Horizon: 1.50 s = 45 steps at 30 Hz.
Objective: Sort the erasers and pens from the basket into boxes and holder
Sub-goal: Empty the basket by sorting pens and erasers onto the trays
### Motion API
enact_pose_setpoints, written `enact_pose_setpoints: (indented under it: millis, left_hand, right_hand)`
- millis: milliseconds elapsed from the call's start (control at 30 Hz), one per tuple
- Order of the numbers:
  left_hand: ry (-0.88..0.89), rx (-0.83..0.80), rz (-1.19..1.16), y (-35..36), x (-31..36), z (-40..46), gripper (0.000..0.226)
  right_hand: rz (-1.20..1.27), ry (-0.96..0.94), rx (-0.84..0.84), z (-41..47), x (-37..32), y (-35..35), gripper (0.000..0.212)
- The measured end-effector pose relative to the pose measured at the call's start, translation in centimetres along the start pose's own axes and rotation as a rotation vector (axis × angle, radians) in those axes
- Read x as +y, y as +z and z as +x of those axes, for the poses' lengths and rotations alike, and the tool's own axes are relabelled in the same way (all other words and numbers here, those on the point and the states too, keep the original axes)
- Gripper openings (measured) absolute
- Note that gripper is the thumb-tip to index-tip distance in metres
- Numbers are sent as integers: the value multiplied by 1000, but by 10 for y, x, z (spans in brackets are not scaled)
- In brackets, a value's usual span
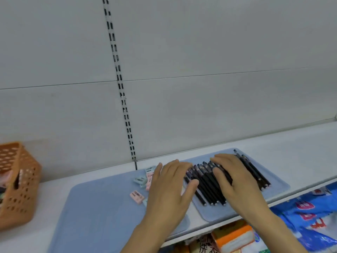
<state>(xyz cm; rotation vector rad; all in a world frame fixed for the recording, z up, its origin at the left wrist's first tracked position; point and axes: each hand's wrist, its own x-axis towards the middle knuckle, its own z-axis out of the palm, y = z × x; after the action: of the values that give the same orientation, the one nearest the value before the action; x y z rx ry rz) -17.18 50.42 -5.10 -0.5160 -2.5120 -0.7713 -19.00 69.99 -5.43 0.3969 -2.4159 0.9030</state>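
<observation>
- The pens (209, 183) lay side by side on the right mat (279, 185), long axes running from 11 to 5 o'clock, tips toward the person.
- Both hands rested flat on them, fingers straight, gripping nothing: left hand (169, 187) at the row's 9 o'clock end, right hand (235, 178) over its middle (nearer the bulk).
- Erasers (140, 179) lay at 9 o'clock of the left hand; the basket (21, 181) stood far beyond.

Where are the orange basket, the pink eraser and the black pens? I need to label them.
orange basket (21, 181): head view, its perforated side wall.
pink eraser (136, 197): head view, its top face.
black pens (206, 183): head view, mid-barrels between the hands.
</observation>
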Motion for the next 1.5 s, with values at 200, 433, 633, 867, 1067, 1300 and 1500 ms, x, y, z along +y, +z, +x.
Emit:
enact_pose_setpoints:
  millis: [200, 433, 633, 867, 1067, 1300, 1500]
  left_hand:
    - [-58, 257, 25, -102, -67, -52, 34]
    - [-145, 375, 108, -226, -140, -128, 31]
    - [-374, 382, 96, -320, -222, -172, 19]
    - [-476, -41, 327, -368, -305, -136, 45]
    - [-405, -288, 400, -361, -330, -112, 62]
    - [-376, -314, 266, -359, -341, -109, 43]
    - [-387, -274, 281, -361, -340, -107, 39]
  right_hand:
    - [257, -132, -14, 1, -113, 72, 25]
    - [401, -332, -160, 16, -262, 155, 19]
    - [421, -493, -391, 27, -358, 220, 17]
    - [-161, -462, -693, 46, -411, 281, 30]
    - [-311, -379, -693, 49, -422, 295, 44]
    - [-310, -383, -694, 48, -434, 298, 28]
    - [-200, -280, -753, 53, -428, 301, 22]
